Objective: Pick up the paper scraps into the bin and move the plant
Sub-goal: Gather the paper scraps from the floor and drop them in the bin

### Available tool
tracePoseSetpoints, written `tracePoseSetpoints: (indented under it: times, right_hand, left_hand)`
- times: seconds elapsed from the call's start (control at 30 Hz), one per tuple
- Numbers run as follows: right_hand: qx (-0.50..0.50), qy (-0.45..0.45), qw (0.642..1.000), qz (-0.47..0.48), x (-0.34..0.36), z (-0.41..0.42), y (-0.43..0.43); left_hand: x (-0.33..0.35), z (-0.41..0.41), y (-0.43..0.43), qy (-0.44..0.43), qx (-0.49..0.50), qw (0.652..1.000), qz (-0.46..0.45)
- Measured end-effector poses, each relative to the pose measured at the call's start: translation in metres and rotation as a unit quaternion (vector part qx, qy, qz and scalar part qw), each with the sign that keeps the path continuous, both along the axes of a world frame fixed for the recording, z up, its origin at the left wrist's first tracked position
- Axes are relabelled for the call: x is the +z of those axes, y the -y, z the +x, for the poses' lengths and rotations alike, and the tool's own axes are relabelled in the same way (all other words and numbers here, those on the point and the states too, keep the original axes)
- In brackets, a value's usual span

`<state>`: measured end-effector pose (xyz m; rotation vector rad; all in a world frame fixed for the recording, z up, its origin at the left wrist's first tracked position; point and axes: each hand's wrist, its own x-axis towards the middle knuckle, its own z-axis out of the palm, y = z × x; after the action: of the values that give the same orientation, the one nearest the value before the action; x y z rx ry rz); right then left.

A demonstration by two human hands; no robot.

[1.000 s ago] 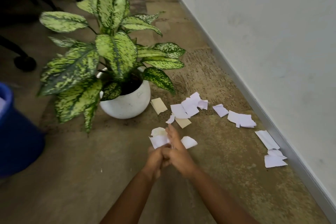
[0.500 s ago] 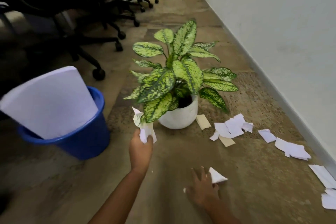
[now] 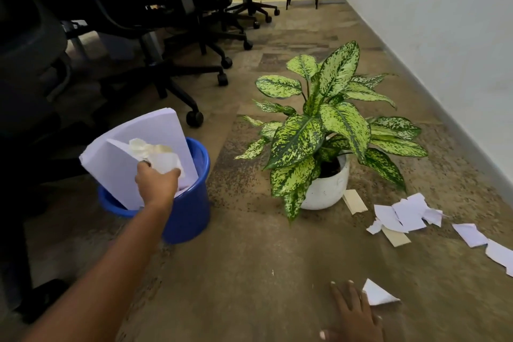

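Gripping crumpled scraps (image 3: 155, 154), left hand (image 3: 156, 184) hangs over bin (image 3: 191, 211); right hand (image 3: 354, 316) flat on floor (image 3: 249, 272).

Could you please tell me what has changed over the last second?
The left hand carried the crumpled scraps from in front of the plant to over the blue bin, still in its grip. The right hand came away and went flat on the floor beside a triangular scrap. Plant and scraps by the wall stayed put.

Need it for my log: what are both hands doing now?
Left hand: holding crumpled paper scraps at the bin.
Right hand: open, flat on the floor.
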<state>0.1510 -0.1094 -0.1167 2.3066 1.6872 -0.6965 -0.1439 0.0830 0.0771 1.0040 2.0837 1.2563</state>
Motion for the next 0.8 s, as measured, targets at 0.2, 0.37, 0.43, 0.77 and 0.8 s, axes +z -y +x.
tracePoseSetpoints:
  times: [0.2, 0.37, 0.43, 0.77, 0.8]
  right_hand:
    - [-0.039, -0.055, 0.997, 0.024, 0.016, -0.005, -0.001]
    - [-0.024, -0.047, 0.998, 0.033, 0.012, -0.001, -0.004]
    - [0.012, -0.020, 0.994, 0.110, 0.011, 0.007, -0.006]
    - [-0.134, -0.032, 0.981, 0.134, -0.011, 0.066, -0.007]
    - [-0.159, -0.053, 0.978, 0.123, -0.015, 0.072, -0.006]
  left_hand:
    - [-0.014, 0.010, 0.007, -0.151, -0.077, 0.981, -0.099]
    - [-0.045, 0.043, 0.040, -0.363, -0.167, 0.916, 0.047]
    - [-0.063, 0.058, 0.054, -0.421, -0.227, 0.875, 0.067]
    - [-0.156, 0.143, 0.113, -0.358, -0.455, 0.814, -0.048]
    - [-0.165, 0.152, 0.116, -0.340, -0.465, 0.816, -0.042]
